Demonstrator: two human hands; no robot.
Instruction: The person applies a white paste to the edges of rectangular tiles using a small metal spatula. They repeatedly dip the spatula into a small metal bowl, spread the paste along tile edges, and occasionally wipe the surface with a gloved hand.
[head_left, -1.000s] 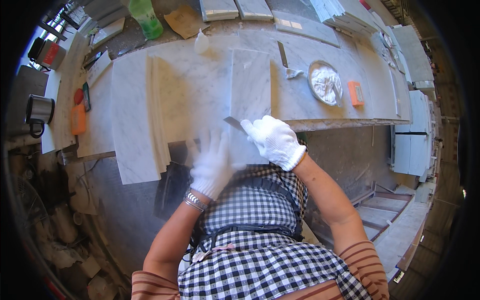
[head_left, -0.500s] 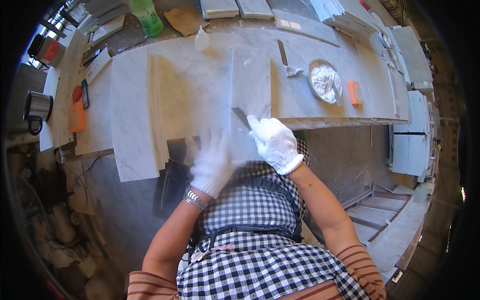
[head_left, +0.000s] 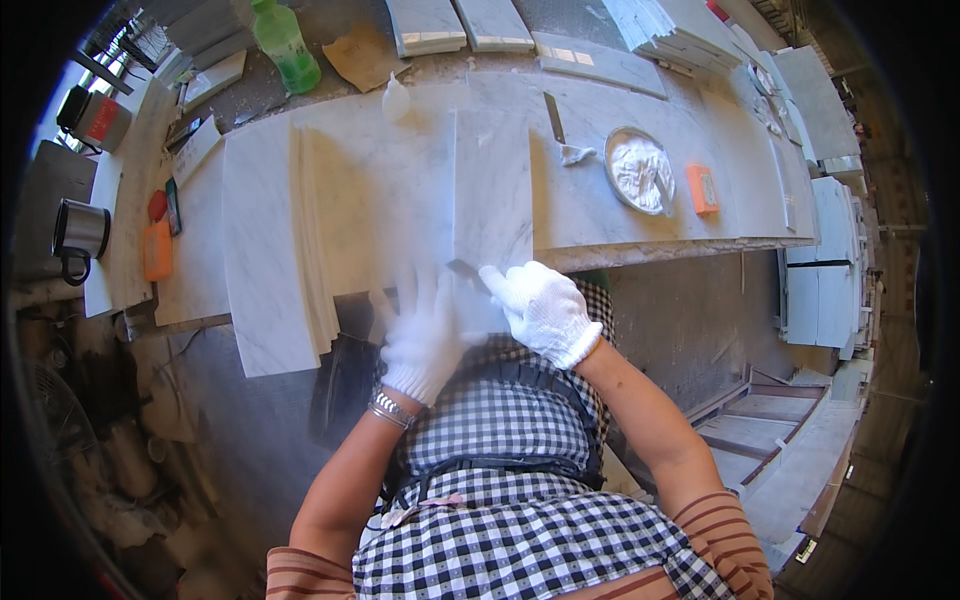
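Observation:
A long white marble tile (head_left: 492,185) lies over the near edge of the bench, its near end between my hands. My right hand (head_left: 545,312), in a white knit glove, is closed around a flat metal scraper (head_left: 464,268) whose dark blade rests at the near part of the tile. On the left side of that end, my left hand (head_left: 425,335) has its gloved fingers stretched out and apart. Haze blurs this hand, and I cannot make out how firmly it touches the tile. A stack of similar tiles (head_left: 265,240) lies to the left.
A bowl of white paste (head_left: 640,170) stands right of the tile, beside an orange block (head_left: 703,188) and a second blade (head_left: 553,118). Farther back are a white squeeze bottle (head_left: 396,98) and a green bottle (head_left: 285,50). A steel mug (head_left: 80,232) stands far left.
My right hand and the scraper have come nearer to my body along the tile. My left hand stays at about the same place. The view has shifted slightly.

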